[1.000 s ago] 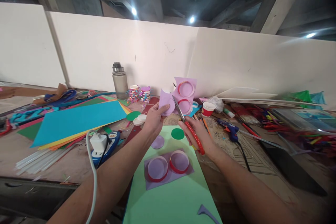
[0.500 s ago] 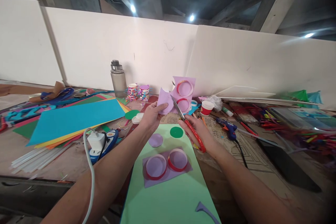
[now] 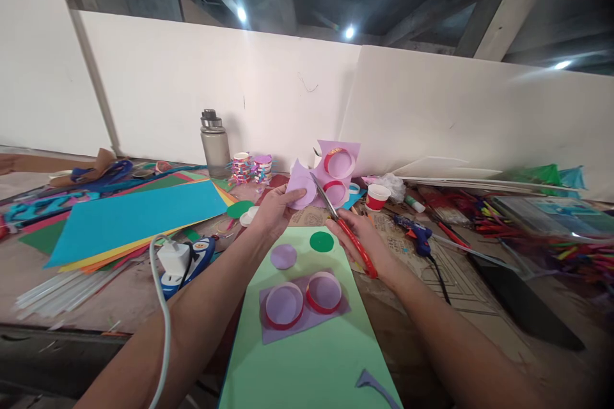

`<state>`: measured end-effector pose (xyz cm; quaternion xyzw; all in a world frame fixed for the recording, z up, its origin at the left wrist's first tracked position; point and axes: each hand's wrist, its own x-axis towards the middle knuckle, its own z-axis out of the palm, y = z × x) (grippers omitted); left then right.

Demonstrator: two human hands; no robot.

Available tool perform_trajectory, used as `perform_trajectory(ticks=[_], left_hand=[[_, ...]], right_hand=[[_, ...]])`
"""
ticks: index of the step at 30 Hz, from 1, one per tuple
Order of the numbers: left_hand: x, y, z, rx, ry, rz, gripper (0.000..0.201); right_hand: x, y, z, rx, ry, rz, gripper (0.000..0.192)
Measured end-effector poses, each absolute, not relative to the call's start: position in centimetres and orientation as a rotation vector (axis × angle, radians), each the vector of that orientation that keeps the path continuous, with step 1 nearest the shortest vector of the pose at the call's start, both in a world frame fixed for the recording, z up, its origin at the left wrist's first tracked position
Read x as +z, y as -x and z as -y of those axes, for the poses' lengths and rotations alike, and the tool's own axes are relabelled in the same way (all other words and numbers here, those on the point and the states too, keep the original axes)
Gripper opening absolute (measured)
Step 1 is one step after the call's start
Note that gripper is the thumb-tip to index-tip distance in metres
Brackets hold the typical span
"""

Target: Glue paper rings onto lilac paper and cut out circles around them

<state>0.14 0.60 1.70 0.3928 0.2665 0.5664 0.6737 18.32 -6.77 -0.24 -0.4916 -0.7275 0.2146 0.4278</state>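
A light green sheet (image 3: 307,358) fills the lower centre of the frame, carrying a purple scrap with two red rings (image 3: 303,301). Above it, mid-frame, the left hand (image 3: 273,211) pinches a purple paper piece (image 3: 314,176) (more red rings on it). The right hand (image 3: 362,239) grips red-handled scissors (image 3: 343,223), blades parted at the paper's edge.

No text, label, brand or number can be read in this view; the printed brown sheet (image 3: 398,244) lying on the worktop shows only a pattern, too blurred to make out any letters
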Motion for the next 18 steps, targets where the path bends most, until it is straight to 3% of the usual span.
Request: perform_trajectory(ticks=[6,18], left_hand=[[2.2,0.9,-1.2,1.211,-0.899,-0.638,0.025],[2.1,2.0,-1.8,1.045,-1.051,-0.68,0.039]], right_hand=[[-0.4,-18.7,6.8,0.598,1.264,1.862,0.032],[0.0,-19.2,6.6,0.696,1.185,1.932,0.026]])
